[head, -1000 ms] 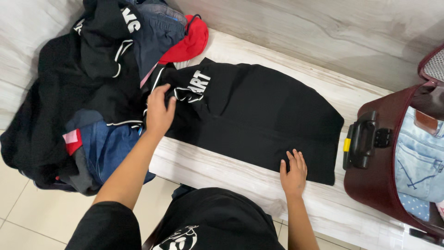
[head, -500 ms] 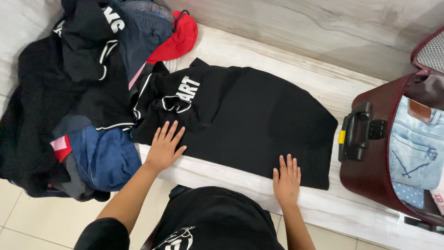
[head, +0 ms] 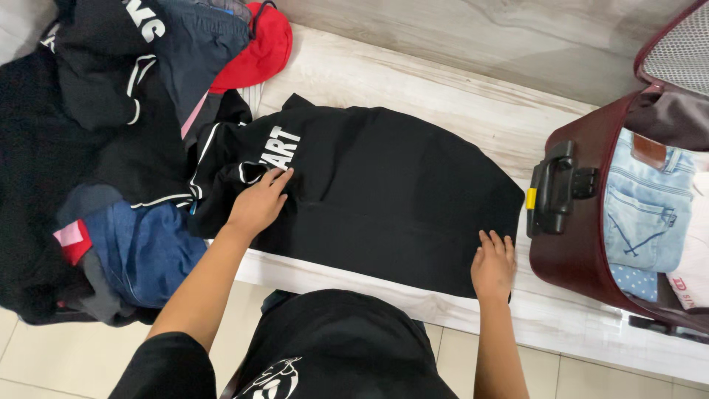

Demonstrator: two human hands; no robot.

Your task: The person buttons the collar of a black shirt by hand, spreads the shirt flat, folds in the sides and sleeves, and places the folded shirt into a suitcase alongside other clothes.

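A black garment [head: 391,192] with white lettering lies spread flat on a pale wood-grain bench [head: 443,96]. My left hand [head: 258,203] rests palm down on its left part, just below the lettering, fingers together and pointing up-right. My right hand [head: 493,264] presses flat on the garment's near right corner, fingers slightly apart. Neither hand grips the cloth.
A heap of clothes [head: 111,148] fills the left: black pieces, blue denim [head: 144,247], a red item [head: 255,52]. An open maroon suitcase [head: 583,236] with a black handle [head: 550,188] stands at the right, holding light jeans [head: 646,214]. Tiled floor lies below the bench.
My left hand slid up and right onto the garment near the lettering. My right hand moved right along the near edge to the corner. The view shifted right.
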